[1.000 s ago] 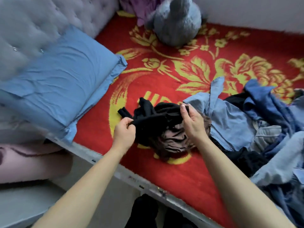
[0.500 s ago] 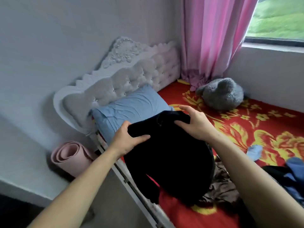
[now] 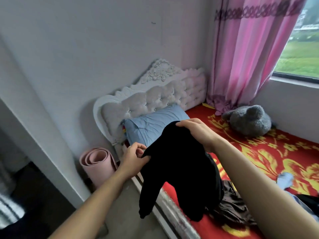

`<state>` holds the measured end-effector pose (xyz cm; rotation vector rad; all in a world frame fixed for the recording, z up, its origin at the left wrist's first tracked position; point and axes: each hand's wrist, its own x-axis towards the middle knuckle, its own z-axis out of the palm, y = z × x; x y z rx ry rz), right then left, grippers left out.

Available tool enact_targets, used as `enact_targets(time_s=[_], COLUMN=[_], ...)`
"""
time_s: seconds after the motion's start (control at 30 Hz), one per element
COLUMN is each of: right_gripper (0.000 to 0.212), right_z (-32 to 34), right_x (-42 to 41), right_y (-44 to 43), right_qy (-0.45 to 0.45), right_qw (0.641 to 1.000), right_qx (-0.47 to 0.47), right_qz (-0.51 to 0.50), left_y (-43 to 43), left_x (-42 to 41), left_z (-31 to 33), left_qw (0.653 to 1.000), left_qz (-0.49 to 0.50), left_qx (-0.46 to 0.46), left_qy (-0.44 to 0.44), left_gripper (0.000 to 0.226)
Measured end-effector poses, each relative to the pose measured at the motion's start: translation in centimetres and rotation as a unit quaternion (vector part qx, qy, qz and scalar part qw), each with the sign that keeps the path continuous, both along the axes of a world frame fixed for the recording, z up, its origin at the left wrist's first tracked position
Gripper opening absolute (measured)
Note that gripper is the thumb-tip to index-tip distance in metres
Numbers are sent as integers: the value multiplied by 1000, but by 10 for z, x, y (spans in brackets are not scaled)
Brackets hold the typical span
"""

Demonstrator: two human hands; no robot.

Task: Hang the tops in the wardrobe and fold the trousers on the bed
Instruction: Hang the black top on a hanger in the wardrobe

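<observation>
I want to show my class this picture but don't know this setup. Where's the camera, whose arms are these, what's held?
No machine: a person wears a wide-angle camera on the head, looking down at their own arms. The left hand pinches an edge of a black garment; the right hand grips its top, so it hangs over the edge of the bed. On the bed lie a blue pillow, a grey plush toy and a brown garment. A rolled pink mat stands beside it.

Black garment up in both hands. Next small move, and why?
Probably draw the hands apart to spread the black fabric garment: the left hand pinches one edge, the right hand grips its top, and it hangs bunched over the red floral bedspread, so top or trousers is unclear.
</observation>
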<state>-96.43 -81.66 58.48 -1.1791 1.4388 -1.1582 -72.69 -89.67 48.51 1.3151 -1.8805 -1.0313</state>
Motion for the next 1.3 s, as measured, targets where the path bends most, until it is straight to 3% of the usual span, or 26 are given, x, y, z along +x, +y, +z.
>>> enact_targets(time_s=[0.1,0.2,0.3,0.47,0.6,0.77,0.9,1.07,1.17,1.23,1.3], right_gripper=[26,24,22,19,27,34,29,40,44,47,48], right_z=[3,3,3,-7,-21,-43,-47,-35,-35,-33,-29], right_x=[73,145,205,280,329,386,440,495,512,522,533], right_y=[-8,-20,-29,-54,-85,-138,-180,-224,-252,-265,-274], right_qy=[22,77,89,108,94,190,46,-57,-81,-117,-135], right_qw=[999,997,995,991,990,962,954,944,943,940,938], right_qx=[15,24,27,35,29,-6,54,81,68,68,46], right_qz=[-28,-20,22,67,99,198,292,315,317,312,316], left_y=[18,26,27,26,10,-19,-41,-69,-78,-81,-85], left_x=[50,102,156,233,296,373,419,465,482,490,496], left_z=[5,21,34,26,20,8,1,23,47,59,65], left_qw=[990,961,945,962,945,935,933,911,914,935,951], left_qz=[-21,-16,2,32,149,264,314,355,328,298,284], left_qx=[61,167,232,149,128,57,57,90,74,79,86], left_qy=[125,220,229,226,260,231,168,191,227,173,89], left_gripper=[7,39,59,8,16,21,21,15,28,47,42])
